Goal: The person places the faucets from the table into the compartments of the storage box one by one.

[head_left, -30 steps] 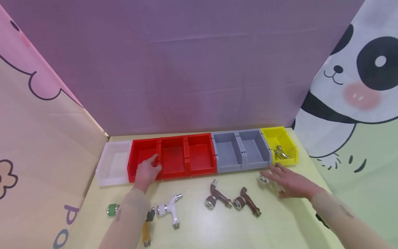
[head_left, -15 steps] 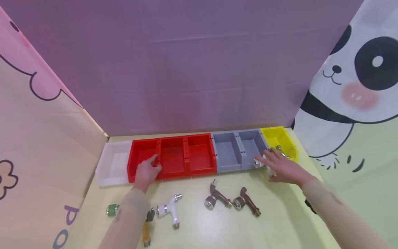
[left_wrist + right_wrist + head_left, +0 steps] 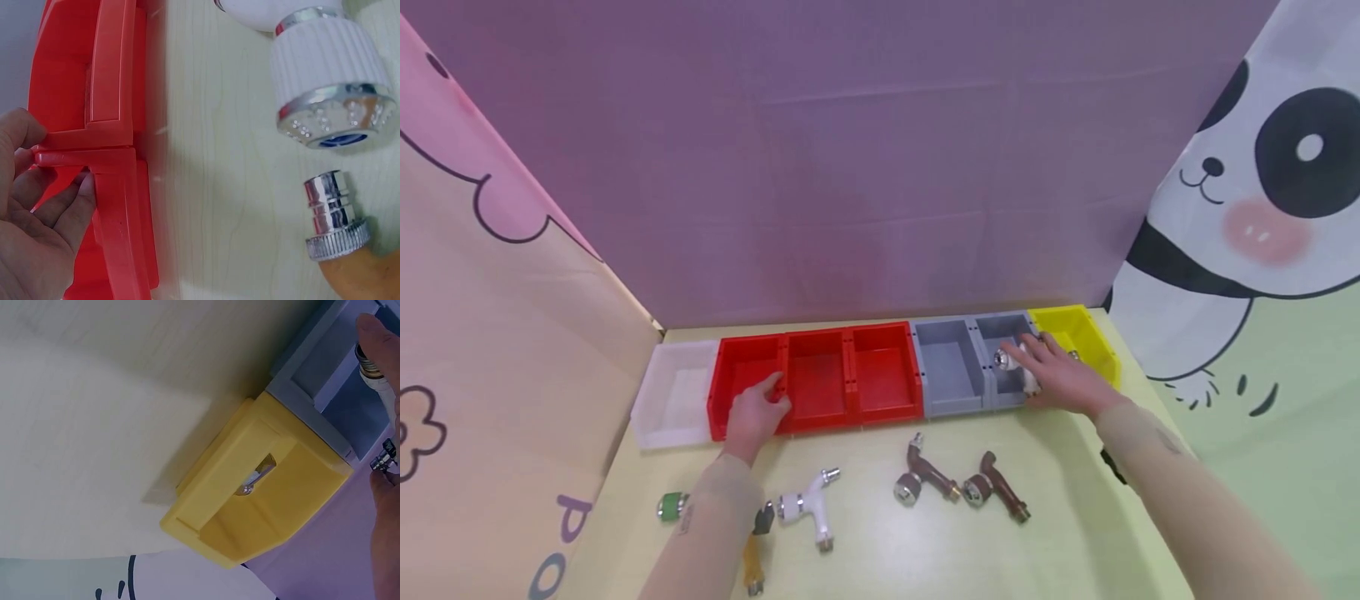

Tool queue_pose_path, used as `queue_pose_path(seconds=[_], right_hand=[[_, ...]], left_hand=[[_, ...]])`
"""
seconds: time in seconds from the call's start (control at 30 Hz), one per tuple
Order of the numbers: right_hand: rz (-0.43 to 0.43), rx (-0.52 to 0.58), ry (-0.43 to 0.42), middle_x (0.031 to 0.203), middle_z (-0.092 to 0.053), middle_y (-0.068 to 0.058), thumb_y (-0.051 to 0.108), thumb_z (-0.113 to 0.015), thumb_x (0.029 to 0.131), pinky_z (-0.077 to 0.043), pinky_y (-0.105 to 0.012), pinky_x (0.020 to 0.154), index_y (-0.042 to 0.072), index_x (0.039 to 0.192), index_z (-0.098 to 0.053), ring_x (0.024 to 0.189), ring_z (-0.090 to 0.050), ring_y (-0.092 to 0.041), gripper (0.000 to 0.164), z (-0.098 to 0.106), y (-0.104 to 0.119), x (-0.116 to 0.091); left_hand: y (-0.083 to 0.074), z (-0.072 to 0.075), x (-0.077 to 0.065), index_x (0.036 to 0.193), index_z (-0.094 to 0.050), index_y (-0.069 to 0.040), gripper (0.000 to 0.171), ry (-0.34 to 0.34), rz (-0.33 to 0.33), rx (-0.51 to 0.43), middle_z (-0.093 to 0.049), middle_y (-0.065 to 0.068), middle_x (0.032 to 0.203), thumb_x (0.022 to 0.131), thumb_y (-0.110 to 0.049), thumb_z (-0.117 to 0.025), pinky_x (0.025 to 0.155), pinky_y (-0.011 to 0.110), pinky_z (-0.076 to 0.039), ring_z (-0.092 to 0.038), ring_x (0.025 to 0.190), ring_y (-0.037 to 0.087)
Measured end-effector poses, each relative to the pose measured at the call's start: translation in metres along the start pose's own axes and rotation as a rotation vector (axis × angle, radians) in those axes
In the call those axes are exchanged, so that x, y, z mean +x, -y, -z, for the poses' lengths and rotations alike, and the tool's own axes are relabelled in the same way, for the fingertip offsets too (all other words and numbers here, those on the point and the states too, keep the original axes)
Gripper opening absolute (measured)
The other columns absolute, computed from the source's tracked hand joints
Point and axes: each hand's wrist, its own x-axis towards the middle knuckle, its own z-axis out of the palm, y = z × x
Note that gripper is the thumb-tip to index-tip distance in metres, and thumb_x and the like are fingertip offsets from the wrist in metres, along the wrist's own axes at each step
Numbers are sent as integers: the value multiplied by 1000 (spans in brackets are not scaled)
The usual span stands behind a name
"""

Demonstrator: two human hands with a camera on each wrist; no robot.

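Note:
My right hand (image 3: 1063, 377) holds a white tap (image 3: 1006, 359) with a chrome-ended knob over the right grey bin (image 3: 1000, 329). In the right wrist view the tap's threaded end (image 3: 369, 365) shows beside a finger, and the palm is out of frame. At the other end of the row, my left hand (image 3: 758, 417) pinches the adjoining walls between the left red bin (image 3: 741, 358) and the middle red bin (image 3: 816, 367). In the left wrist view its thumb and fingertips lie on either side of the red rim (image 3: 87, 156).
A white bin (image 3: 677, 392) ends the row at left, and a yellow bin (image 3: 1086, 329) with a metal piece inside at right. In front lie a white tap (image 3: 816, 508), two brown taps (image 3: 925, 473), an orange-yellow tap (image 3: 752, 562) and a green-knobbed one (image 3: 670, 506), partly behind my forearm.
My right hand has lifted the white tap from the table before the yellow bin and carried it left and away from me, over the right grey bin. The left hand has stayed put.

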Motion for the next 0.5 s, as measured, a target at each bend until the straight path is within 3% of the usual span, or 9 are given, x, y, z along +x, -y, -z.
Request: queue_pose_path(seconds=[0.23,0.5], right_hand=[[-18,6,-17,168,-17,-24,37,-87,81,-42,-72,103,33,165,-13,146,-17,-62,113,0,-1,14],[-67,14,-11,168,-17,-20,41,-88,79,-42,-78,95,35,165,-10,146,-19,-60,116,-5,-4,28]], left_hand=[[1,0,2,160,-37,-18,75,9,11,7,-55,14,144,94,-25,-73,85,38,-61,-54,122,35],[0,-1,0,159,-38,-16,75,-10,-1,22,-56,15,143,94,-24,-74,88,41,-61,-54,122,35]])
